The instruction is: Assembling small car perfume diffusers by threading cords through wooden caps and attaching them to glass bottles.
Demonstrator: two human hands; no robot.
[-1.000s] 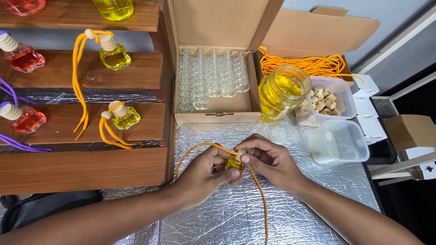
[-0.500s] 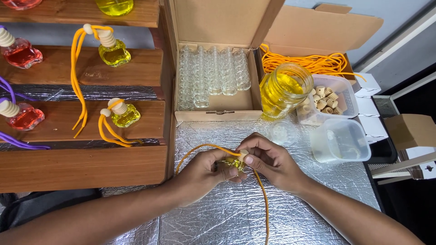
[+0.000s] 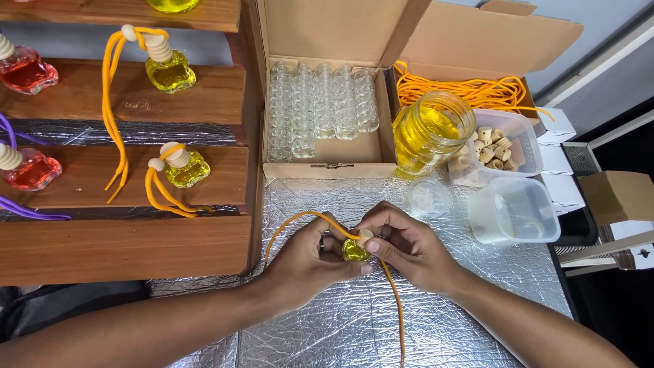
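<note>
Both hands, left hand (image 3: 303, 255) and right hand (image 3: 409, 245), pinch a small yellow bottle (image 3: 355, 250) with orange cord (image 3: 300, 219); far behind stands an open cardboard box (image 3: 327, 163) of empty glass bottles (image 3: 320, 109).

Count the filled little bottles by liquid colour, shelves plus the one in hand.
Yellow-liquid small glass bottles: 4, three on the wooden shelves, one held in both hands
Red-liquid small glass bottles: 2
Total: 6
</note>
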